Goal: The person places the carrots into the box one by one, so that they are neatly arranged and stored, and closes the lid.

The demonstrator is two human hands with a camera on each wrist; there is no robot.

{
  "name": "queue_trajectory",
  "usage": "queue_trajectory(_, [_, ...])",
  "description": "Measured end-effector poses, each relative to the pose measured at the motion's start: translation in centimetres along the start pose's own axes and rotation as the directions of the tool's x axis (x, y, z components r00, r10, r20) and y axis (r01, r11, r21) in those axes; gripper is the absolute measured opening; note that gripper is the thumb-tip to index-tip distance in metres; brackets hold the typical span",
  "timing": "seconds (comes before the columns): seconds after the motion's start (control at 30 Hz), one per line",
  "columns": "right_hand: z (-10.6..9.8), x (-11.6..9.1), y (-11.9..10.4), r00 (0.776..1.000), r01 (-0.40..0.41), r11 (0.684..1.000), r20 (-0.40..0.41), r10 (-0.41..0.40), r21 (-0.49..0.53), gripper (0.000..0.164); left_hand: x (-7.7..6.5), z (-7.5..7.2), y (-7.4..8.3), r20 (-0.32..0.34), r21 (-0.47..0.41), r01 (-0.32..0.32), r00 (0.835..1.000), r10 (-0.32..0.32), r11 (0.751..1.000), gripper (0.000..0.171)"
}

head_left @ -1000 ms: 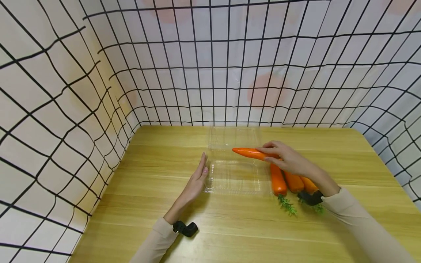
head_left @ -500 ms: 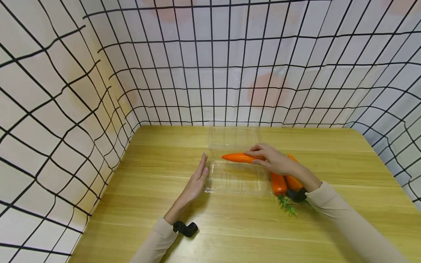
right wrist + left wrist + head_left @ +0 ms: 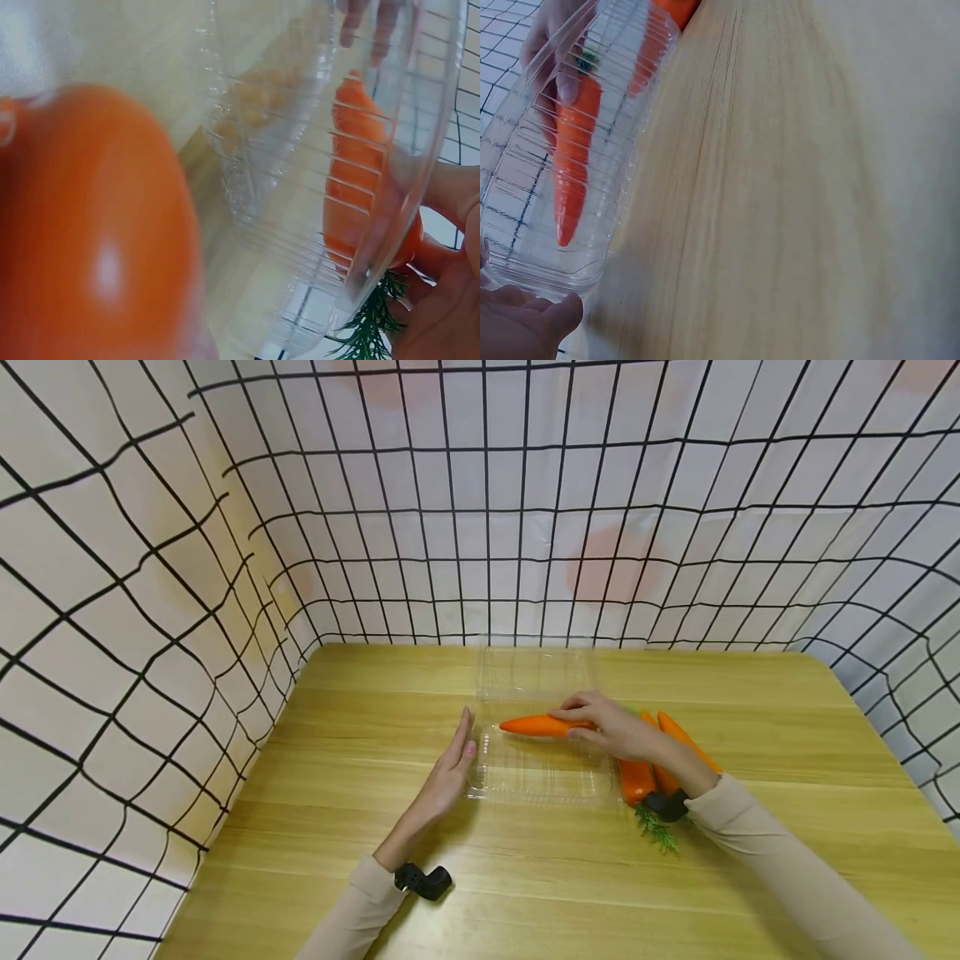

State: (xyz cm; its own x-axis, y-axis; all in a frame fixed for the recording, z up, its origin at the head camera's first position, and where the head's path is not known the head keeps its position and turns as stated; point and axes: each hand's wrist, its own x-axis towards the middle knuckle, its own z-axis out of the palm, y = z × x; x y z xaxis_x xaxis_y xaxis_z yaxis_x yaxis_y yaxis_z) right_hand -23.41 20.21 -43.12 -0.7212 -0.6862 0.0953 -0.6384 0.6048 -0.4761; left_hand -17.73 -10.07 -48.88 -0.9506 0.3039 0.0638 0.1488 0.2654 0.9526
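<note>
My right hand [image 3: 611,727] holds an orange carrot [image 3: 531,725] by its thick end, thumb on the near side. Its tip points left, over the far part of a clear plastic clamshell box [image 3: 543,772]. Green leaves [image 3: 369,330] hang from that end in the right wrist view. Through the ribbed wall [image 3: 611,161] in the left wrist view, the held carrot [image 3: 574,172] shows lengthwise. My left hand [image 3: 444,774] lies along the box's left side, fingers straight and fingertips at the wall. Beyond the box its lid [image 3: 536,671] lies folded back.
Several other carrots lie on the wooden table right of the box, among them a thick one [image 3: 636,781] beside its wall and a slimmer one [image 3: 678,737], partly under my right forearm. A black wire grid [image 3: 487,560] encloses the table's back and sides.
My right hand has carried the carrot left and slightly nearer, from above the other carrots to over the box, uncovering more of those carrots. My left hand has stayed at the box's side.
</note>
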Motion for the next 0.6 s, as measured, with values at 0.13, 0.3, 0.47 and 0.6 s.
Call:
queue_trajectory(0.13, [0.4, 0.1, 0.1, 1.000, 0.018, 1.000, 0.003, -0.018, -0.014, 0.041, 0.0, 0.0, 0.0, 0.003, 0.006, 0.000, 1.000, 0.000, 1.000, 0.061])
queue_trajectory(0.3, [0.9, 0.5, 0.1, 0.999, 0.033, 0.999, -0.002, -0.033, -0.028, 0.040, 0.0, 0.0, 0.0, 0.005, 0.015, 0.001, 1.000, -0.001, 1.000, 0.061])
queue_trajectory(0.47, [1.5, 1.0, 0.0, 0.999, 0.043, 0.998, -0.005, -0.044, -0.051, 0.040, 0.0, 0.0, 0.0, 0.008, 0.011, -0.008, 1.000, 0.008, 1.000, 0.061])
queue_trajectory(0.6, [1.9, 1.2, -0.1, 1.000, 0.018, 0.998, -0.006, -0.018, -0.063, 0.040, 0.1, 0.0, -0.2, 0.012, -0.001, -0.011, 1.000, 0.011, 1.000, 0.060])
